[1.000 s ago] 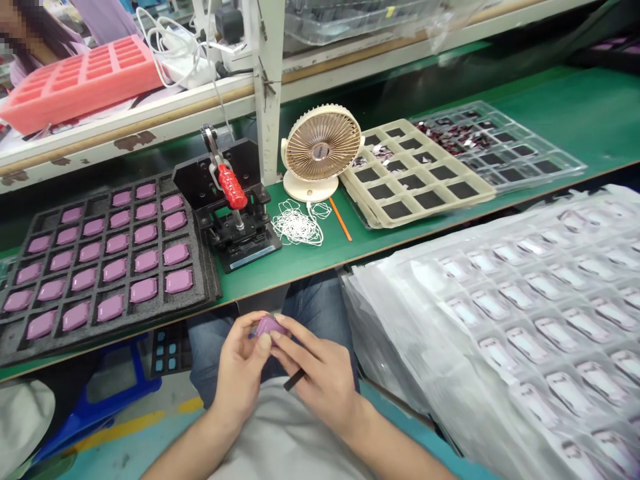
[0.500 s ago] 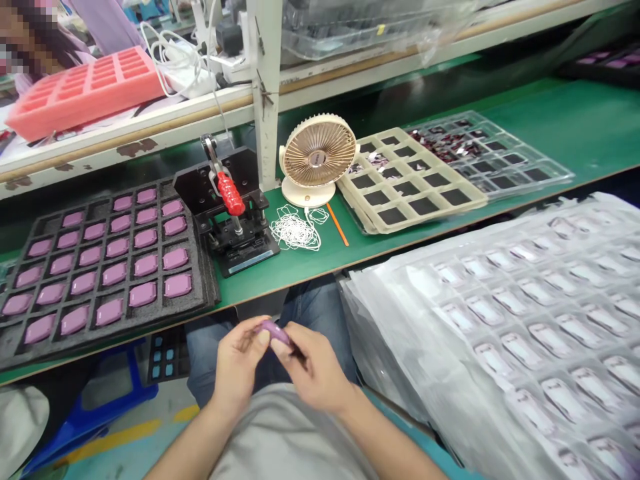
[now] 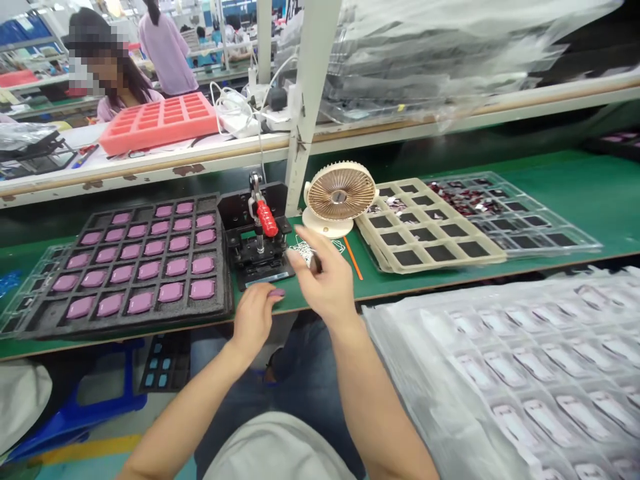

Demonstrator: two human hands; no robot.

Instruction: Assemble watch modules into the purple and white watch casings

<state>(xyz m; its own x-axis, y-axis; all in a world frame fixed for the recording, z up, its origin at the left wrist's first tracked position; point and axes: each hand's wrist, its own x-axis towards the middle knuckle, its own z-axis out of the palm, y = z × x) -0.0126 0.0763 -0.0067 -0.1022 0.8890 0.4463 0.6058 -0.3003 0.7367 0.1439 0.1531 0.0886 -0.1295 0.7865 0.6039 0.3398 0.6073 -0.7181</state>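
My left hand is closed on a small purple case, held at the front edge of the green bench; only its edge shows past my fingers. My right hand is raised over the bench, thumb and forefinger apart, slightly blurred. A dark patch shows between them; I cannot make out what it is. Just beyond my hands stands a black clamp press with a red handle, its handle tilted. To its left lies a black foam tray with several purple cases in its pockets.
A cream fan, a white cord and an orange stick sit behind my right hand. Cream and clear trays lie further right. Plastic-covered trays stand at front right. A person is across the shelf.
Both hands have moved up and forward from my lap to the press. My right hand has let go of the purple case, which stays in my left. The view has tilted up.
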